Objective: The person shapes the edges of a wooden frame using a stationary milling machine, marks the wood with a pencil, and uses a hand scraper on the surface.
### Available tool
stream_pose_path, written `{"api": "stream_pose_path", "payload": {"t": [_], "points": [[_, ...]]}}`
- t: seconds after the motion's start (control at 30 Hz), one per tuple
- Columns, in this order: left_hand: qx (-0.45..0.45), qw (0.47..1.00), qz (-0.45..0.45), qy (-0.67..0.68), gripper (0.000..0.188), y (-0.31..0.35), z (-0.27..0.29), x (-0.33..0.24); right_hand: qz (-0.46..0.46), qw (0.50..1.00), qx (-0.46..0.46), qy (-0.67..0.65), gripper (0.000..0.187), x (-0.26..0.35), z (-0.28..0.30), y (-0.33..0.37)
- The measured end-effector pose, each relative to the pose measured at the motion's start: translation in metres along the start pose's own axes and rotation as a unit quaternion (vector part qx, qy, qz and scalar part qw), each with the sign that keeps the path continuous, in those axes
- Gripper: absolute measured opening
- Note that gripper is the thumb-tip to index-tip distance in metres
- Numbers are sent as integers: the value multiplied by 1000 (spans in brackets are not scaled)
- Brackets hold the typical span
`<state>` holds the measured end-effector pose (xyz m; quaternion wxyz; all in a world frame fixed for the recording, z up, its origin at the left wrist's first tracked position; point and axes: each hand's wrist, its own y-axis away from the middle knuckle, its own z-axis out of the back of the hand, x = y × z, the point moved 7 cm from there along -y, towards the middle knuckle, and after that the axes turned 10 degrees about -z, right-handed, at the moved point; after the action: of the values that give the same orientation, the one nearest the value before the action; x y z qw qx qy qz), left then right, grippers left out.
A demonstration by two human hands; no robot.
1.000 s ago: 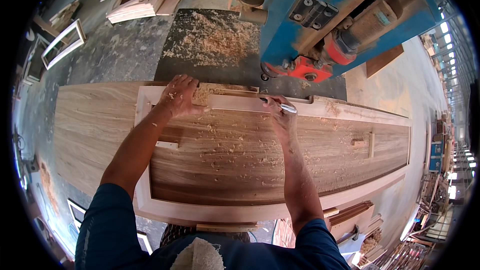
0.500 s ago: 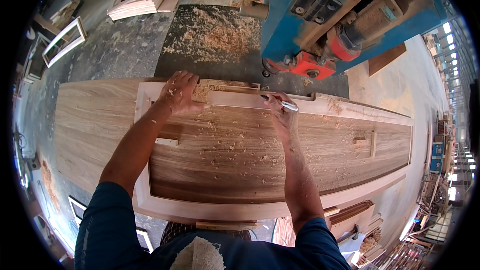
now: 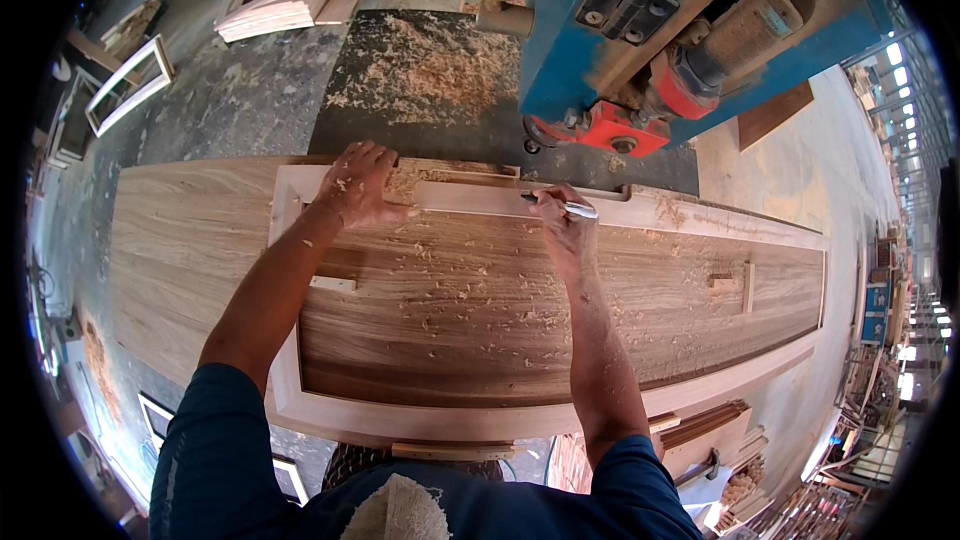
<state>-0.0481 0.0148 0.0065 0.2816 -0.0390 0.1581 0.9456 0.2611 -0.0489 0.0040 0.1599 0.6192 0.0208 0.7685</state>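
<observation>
A pale wooden frame (image 3: 420, 420) lies on a brown wood-grain panel (image 3: 440, 320). My left hand (image 3: 355, 185) rests on its far rail near the left corner, fingers over the far edge and thumb stretched out to the right. Further right along that rail, my right hand (image 3: 562, 225) is closed round a silver pen (image 3: 580, 210). The pen's dark tip points left and sits at the pale rail; whether it touches the wood is hard to tell. A shallow recess (image 3: 628, 192) shows in the rail just right of the pen.
A blue machine (image 3: 560, 50) with a red fitting (image 3: 625, 130) overhangs the far side, close to my right hand. Shavings cover a dark mat (image 3: 420, 70) and dot the panel. Small wood blocks (image 3: 747, 288) lie inside the frame. Stacked frames (image 3: 275, 10) stand far left.
The blue machine appears shifted very slightly left in view. Both hands and the pen stay practically in place.
</observation>
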Motion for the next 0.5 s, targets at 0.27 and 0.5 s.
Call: {"api": "stream_pose_path", "payload": {"t": [0.27,0.5], "points": [[-2,1000,-6,15,107,1,5,-3,-7,996,6,-93,21,0,-3,2],[-9,1000,0,18,107,3,4,-1,-27,998,22,-49,12,12,-4,9]]}}
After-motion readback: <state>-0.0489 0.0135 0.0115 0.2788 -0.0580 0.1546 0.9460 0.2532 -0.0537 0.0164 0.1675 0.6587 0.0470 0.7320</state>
